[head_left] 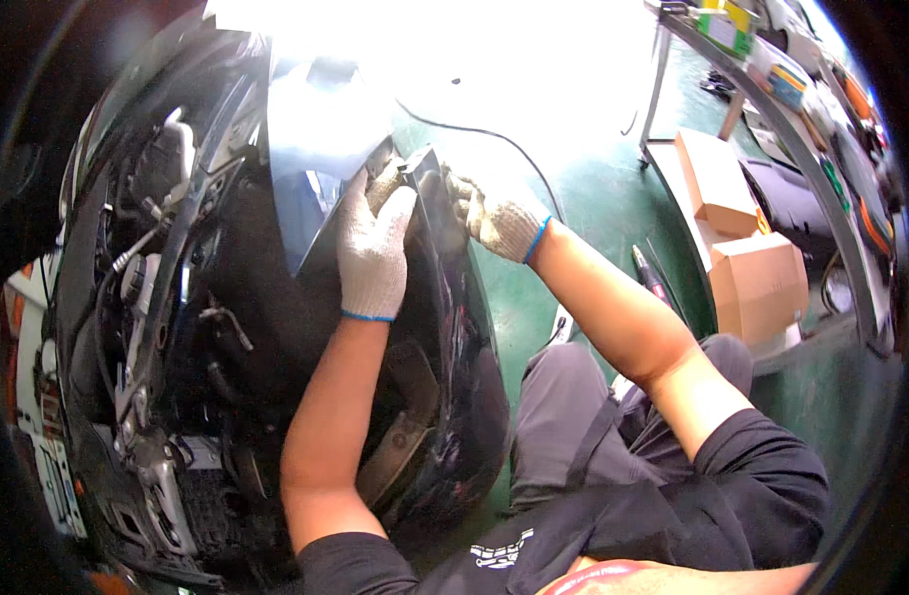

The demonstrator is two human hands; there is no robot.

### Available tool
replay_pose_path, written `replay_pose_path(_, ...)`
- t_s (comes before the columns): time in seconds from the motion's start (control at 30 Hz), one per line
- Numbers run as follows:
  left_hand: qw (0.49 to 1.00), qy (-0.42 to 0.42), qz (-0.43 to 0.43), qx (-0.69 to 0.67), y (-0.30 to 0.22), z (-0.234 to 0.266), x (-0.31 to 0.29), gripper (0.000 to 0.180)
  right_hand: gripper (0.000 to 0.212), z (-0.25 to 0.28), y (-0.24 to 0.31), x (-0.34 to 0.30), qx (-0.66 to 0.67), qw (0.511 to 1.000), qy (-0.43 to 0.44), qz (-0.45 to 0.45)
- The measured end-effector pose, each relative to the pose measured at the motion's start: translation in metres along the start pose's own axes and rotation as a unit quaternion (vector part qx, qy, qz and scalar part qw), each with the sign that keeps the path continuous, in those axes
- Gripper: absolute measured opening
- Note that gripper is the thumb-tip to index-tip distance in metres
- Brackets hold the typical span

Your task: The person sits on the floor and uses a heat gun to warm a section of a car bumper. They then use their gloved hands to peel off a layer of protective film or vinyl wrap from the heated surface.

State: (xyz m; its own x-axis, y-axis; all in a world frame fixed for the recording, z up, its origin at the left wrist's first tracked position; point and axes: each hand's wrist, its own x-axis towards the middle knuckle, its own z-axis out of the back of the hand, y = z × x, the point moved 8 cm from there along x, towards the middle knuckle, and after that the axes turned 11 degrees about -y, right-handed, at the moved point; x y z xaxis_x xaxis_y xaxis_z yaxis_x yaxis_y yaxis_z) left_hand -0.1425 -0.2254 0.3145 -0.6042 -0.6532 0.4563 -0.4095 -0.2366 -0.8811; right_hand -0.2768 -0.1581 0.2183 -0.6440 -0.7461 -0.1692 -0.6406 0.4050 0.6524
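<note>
Both my hands wear pale knit work gloves with blue cuffs. My left hand (373, 238) reaches up between the pale, shiny body panel (315, 149) and the dark bumper cover (464, 327) of a car front. Its fingers bend in at the upper end of the cover, beside a small bracket-like edge (416, 162); what they grip is hidden. On the outer side of that same end is my right hand (496, 213), fingers curled in close to the cover. I cannot make out what lies in them.
The exposed engine bay (167, 297) fills the left side. A black cable (494, 134) curves over the green floor. Beside my right arm lies a pen-shaped tool (651, 273). A metal shelf cart (772, 89) at right carries open cardboard boxes (760, 288). Bright glare washes out the top.
</note>
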Motion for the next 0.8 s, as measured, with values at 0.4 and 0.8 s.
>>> replay_pose_path(0.4, 0.984, -0.141, 0.112, 0.006, 0.016, 0.019, -0.022, 0.056, 0.029, -0.018, -0.004, -0.009, 0.053, 0.996, -0.005, -0.077)
replay_pose_path(0.8, 0.964, -0.016, 0.238, -0.116, 0.032, -0.007, -0.006, 0.031, 0.032, -0.030, 0.013, -0.010, -0.105, 0.993, -0.049, -0.014)
